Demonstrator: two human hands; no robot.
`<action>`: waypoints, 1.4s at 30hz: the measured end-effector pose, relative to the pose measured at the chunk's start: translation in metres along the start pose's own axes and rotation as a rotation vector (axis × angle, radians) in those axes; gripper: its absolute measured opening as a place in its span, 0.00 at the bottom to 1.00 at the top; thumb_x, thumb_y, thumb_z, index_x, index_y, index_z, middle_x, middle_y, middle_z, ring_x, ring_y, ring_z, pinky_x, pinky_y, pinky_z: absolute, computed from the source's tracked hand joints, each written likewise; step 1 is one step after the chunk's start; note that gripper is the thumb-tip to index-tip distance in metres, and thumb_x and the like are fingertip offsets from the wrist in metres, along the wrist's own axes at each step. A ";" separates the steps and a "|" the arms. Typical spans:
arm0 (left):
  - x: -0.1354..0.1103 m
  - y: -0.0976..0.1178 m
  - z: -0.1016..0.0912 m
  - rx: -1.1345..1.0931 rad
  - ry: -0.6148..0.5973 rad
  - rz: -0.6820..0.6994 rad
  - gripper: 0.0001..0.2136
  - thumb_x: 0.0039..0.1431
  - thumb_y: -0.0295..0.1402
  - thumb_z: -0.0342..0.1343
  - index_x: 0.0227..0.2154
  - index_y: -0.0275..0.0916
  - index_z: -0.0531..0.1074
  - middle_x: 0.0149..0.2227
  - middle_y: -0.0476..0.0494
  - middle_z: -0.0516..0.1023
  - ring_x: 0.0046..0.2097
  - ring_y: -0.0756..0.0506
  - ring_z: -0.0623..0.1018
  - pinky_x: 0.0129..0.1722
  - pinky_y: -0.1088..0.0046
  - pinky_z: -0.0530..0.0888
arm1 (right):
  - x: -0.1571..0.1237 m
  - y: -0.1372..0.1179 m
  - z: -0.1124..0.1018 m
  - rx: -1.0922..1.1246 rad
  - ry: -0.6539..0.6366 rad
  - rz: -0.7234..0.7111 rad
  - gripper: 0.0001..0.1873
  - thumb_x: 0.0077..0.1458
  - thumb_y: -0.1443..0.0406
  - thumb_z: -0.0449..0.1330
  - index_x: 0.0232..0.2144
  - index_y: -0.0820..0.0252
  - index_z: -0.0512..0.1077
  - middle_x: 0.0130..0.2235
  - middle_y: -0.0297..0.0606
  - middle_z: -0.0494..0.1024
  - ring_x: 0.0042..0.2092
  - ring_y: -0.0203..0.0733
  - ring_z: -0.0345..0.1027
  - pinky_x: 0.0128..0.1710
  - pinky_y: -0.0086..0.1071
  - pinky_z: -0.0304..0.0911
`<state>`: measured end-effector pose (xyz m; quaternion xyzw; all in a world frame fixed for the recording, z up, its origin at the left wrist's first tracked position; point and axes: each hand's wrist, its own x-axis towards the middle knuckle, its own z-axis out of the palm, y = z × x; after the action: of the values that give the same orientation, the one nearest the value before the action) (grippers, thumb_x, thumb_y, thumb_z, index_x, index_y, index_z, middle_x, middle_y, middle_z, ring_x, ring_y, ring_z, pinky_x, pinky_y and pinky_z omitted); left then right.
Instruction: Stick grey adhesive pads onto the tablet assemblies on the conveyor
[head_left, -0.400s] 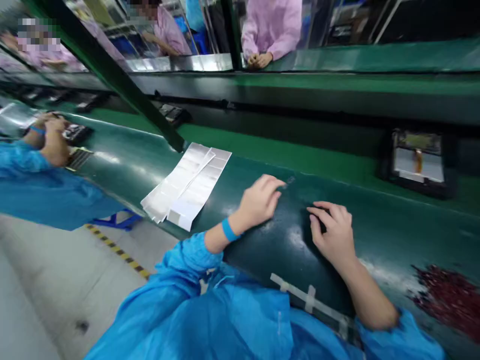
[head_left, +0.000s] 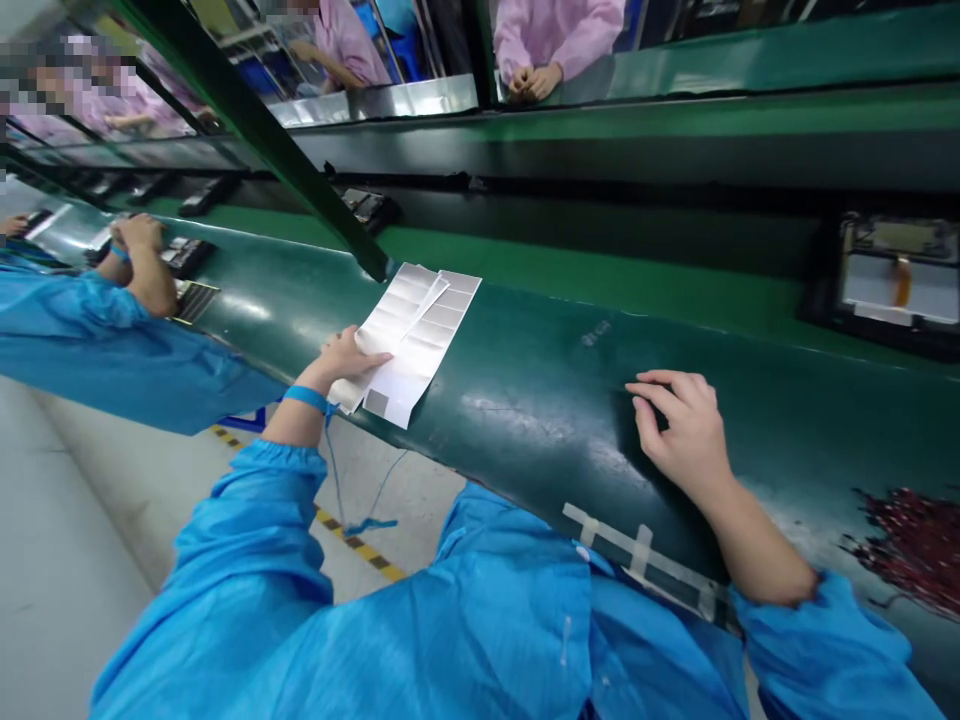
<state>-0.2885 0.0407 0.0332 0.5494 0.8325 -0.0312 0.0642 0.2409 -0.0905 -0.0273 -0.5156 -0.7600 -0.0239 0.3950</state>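
Note:
My left hand lies over the left edge of several white label sheets on the green bench. Its thumb stretches across the top sheet and stands apart from the fingers, which are partly hidden at the edge. A blue band circles that wrist, with a cord hanging from it. Over the bench to the right, my right hand is held with fingers curved and a gap between thumb and forefinger; nothing shows in it.
A pile of dark red wires lies at the right. Beyond the bench, a lane carries black trays with electronic devices. A green post slants down near the sheets. A co-worker's arm is at the left; people in pink stand opposite.
My left hand has moved left from the middle of the bench onto the label sheets. My right hand keeps nearly the same curved pose. The whole view has shifted slightly.

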 end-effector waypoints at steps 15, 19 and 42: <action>-0.098 -0.008 0.042 -0.105 -0.030 0.134 0.46 0.52 0.57 0.71 0.65 0.32 0.62 0.61 0.17 0.71 0.64 0.16 0.75 0.64 0.40 0.73 | -0.001 0.008 0.002 0.006 0.045 0.032 0.09 0.67 0.69 0.61 0.41 0.57 0.82 0.45 0.45 0.85 0.46 0.51 0.77 0.45 0.45 0.68; -0.090 -0.002 0.050 -0.194 -0.088 0.139 0.47 0.50 0.55 0.73 0.65 0.35 0.59 0.52 0.29 0.78 0.56 0.26 0.81 0.55 0.50 0.80 | 0.000 0.006 0.002 0.014 0.034 -0.007 0.09 0.67 0.70 0.61 0.41 0.57 0.82 0.45 0.44 0.85 0.45 0.50 0.76 0.45 0.45 0.68; 0.108 0.245 -0.063 -0.369 0.105 0.249 0.27 0.55 0.30 0.72 0.57 0.32 0.74 0.67 0.23 0.65 0.73 0.20 0.61 0.73 0.40 0.58 | -0.004 -0.004 -0.013 0.133 -0.041 0.018 0.16 0.63 0.74 0.64 0.50 0.53 0.79 0.46 0.42 0.84 0.45 0.50 0.79 0.46 0.47 0.72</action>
<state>-0.1099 0.2437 0.0849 0.6279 0.7520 0.1583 0.1234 0.2463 -0.1009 -0.0190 -0.4954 -0.7630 0.0409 0.4132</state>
